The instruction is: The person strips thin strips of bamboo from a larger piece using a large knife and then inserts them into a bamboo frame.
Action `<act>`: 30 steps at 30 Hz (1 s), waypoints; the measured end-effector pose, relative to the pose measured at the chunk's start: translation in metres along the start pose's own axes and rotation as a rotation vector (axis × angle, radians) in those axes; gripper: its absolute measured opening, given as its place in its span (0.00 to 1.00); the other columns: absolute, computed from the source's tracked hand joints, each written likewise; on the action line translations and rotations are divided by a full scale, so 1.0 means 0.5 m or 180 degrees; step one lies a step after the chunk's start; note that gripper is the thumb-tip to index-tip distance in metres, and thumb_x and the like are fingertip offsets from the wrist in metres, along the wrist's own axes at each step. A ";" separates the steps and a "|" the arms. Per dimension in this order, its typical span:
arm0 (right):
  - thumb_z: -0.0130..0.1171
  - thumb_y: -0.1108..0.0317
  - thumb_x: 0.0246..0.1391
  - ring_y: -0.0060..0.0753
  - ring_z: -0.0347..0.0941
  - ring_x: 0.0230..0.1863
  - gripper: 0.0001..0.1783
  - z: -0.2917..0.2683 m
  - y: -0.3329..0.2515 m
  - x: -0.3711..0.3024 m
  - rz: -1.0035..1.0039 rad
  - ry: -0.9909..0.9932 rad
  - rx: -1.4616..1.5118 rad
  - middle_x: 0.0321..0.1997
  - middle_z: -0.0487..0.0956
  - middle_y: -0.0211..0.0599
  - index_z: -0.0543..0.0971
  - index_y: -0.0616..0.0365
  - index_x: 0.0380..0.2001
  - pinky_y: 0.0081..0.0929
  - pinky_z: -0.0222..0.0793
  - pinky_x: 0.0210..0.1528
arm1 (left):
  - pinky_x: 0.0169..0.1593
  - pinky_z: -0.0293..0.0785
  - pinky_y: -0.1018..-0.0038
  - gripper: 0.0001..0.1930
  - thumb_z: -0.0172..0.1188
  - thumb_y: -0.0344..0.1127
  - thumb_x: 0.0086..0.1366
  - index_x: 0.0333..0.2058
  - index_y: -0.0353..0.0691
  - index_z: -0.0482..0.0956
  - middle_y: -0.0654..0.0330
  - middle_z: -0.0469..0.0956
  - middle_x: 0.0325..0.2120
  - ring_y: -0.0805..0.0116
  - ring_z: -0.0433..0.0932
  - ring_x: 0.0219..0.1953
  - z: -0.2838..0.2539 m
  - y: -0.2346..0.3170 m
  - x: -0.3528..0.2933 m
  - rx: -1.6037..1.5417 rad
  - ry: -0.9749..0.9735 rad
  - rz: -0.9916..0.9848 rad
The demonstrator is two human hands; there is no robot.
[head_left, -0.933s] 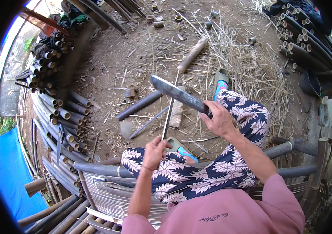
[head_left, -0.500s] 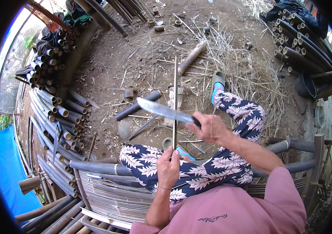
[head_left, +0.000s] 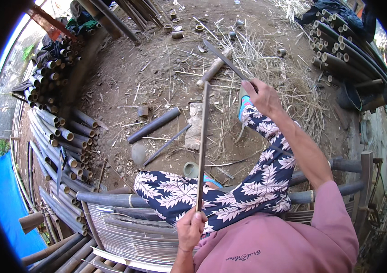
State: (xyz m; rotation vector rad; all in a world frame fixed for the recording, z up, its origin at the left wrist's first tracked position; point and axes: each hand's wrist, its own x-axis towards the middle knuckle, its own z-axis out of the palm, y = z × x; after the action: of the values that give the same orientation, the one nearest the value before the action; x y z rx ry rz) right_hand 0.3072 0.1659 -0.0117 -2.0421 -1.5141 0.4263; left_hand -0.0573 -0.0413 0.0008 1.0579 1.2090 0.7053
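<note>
My left hand is closed around the lower end of a long, thin bamboo strip, which stands out away from my lap. Up and to the right, my right hand grips a large knife by its handle, which my fingers hide. The blade points to the far left over the ground, apart from the strip's far tip. Patterned trousers cover my spread legs, between which the strip extends.
A bamboo bench is under me. Beyond my knees lie a dark bamboo piece, a pale block and a short log. Cut bamboo poles are stacked at left, more poles at right. Straw litters the dirt.
The knife has swung from across the strip to beyond its far tip, moving away and right with my right hand. My left hand has drawn the strip nearer my body.
</note>
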 end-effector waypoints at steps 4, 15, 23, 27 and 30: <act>0.53 0.44 0.59 0.47 0.78 0.28 0.24 0.018 -0.113 -0.126 -0.0674 -0.0791 0.0346 0.24 0.78 0.45 0.76 0.58 0.35 0.38 0.72 0.30 | 0.13 0.53 0.85 0.20 0.43 0.36 0.74 0.59 0.32 0.67 0.63 0.72 0.19 0.84 0.61 0.11 0.025 0.075 0.107 -0.0828 0.0175 -0.0185; 0.53 0.39 0.58 0.48 0.78 0.25 0.28 0.052 -0.136 -0.243 -0.1522 -0.0749 0.0480 0.24 0.78 0.46 0.76 0.58 0.35 0.41 0.74 0.28 | 0.13 0.52 0.84 0.22 0.44 0.33 0.74 0.64 0.34 0.60 0.69 0.61 0.15 0.84 0.55 0.13 0.086 0.116 0.136 -0.1199 -0.0039 -0.0050; 0.45 0.35 0.61 0.44 0.77 0.23 0.33 0.025 -0.054 -0.087 -0.0630 -0.0314 0.0101 0.21 0.77 0.44 0.75 0.58 0.31 0.41 0.71 0.22 | 0.18 0.54 0.83 0.21 0.43 0.27 0.72 0.63 0.29 0.62 0.67 0.64 0.15 0.83 0.57 0.14 0.071 0.078 0.034 -0.0776 -0.0321 -0.0270; 0.46 0.34 0.60 0.30 0.72 0.17 0.32 -0.016 0.010 0.001 -0.0076 -0.0044 0.0497 0.17 0.74 0.33 0.76 0.56 0.30 0.36 0.68 0.18 | 0.17 0.55 0.83 0.22 0.45 0.29 0.72 0.63 0.30 0.62 0.65 0.66 0.15 0.82 0.60 0.14 0.040 0.030 -0.031 -0.0833 -0.0450 0.0094; 0.53 0.34 0.56 0.18 0.67 0.15 0.30 -0.034 0.016 -0.001 0.0470 -0.0342 0.1800 0.16 0.71 0.26 0.76 0.55 0.31 0.26 0.64 0.15 | 0.17 0.58 0.83 0.22 0.45 0.31 0.72 0.62 0.30 0.63 0.64 0.66 0.14 0.80 0.61 0.13 0.024 0.040 -0.031 -0.1141 -0.0337 -0.0704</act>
State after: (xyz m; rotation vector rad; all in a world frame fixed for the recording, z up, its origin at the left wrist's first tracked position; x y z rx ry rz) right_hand 0.3224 0.1596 -0.0032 -1.6981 -1.1309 0.9195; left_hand -0.0478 -0.0505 0.0253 0.6451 1.0412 0.6544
